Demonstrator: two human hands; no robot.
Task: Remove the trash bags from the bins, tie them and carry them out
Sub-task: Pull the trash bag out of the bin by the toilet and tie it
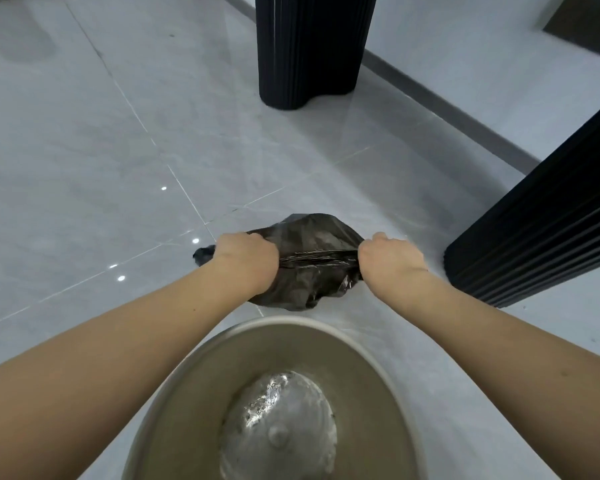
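A dark, thin plastic trash bag (312,237) lies on the grey tiled floor just beyond a round metal bin (174,410). The bin stands open at the bottom of the head view, with no liner in it and its shiny bottom showing. My left hand (246,261) is closed on one gathered end of the bag's top, and a bag tail sticks out to its left. My right hand (392,259) is closed on the other end. The plastic between my fists is stretched into a tight twisted band.
A black ribbed column (312,50) stands on the floor ahead. Another black ribbed column (541,237) stands close on the right, near my right hand. A dark grey strip runs diagonally across the floor behind them. Open tiles spread to the left.
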